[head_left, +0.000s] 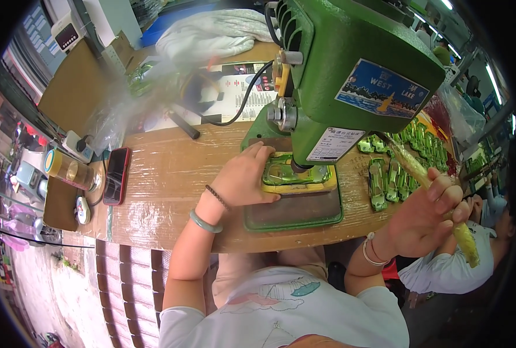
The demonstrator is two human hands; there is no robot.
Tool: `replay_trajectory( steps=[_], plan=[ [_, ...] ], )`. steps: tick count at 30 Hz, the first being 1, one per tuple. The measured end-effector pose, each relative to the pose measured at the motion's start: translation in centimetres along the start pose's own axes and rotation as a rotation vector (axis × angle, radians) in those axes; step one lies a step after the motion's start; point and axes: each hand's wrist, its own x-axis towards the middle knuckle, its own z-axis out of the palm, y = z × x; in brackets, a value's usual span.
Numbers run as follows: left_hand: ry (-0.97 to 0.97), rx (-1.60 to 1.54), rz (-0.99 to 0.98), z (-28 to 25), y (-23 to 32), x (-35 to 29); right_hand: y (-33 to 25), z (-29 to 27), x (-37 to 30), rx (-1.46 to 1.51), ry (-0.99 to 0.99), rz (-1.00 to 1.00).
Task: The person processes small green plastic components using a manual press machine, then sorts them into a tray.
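A green bench drill press (333, 52) stands in front of me, its head over a small metal base plate (293, 219). On that plate lies a yellow block-like fixture (307, 187) with a shiny green toy car shell (287, 167) in it. My left hand (243, 178) grips the fixture's left end, thumb along the near side and fingers along the far side. The black chuck (300, 166) comes down right at the shell; whether it touches is hidden. My right hand (423, 214) is closed round a yellow-wrapped lever (411, 165) on the press's right side.
Several green car shells (394, 182) lie in rows right of the press. A red-cased phone (117, 176), a lidded jar (66, 169) and a cardboard box (75, 93) are at the left. A white cloth (211, 33) lies behind. Another person (458, 261) sits at the right.
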Motion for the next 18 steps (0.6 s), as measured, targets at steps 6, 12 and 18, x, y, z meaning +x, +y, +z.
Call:
replay_trajectory(
  steps=[6,12,18],
  plan=[
    [-0.006,0.018,-0.012,-0.1,0.0,-0.4,0.8,-1.1,1.8,0.082,-0.172,-0.007],
    [-0.022,0.032,-0.045,-0.5,0.3,-0.4,7.1,2.8,11.7,0.088,-0.194,0.388],
    [-0.032,-0.045,-0.013,-0.2,-0.2,-0.1,23.5,1.4,7.4,0.307,-0.509,0.708]
  ],
)
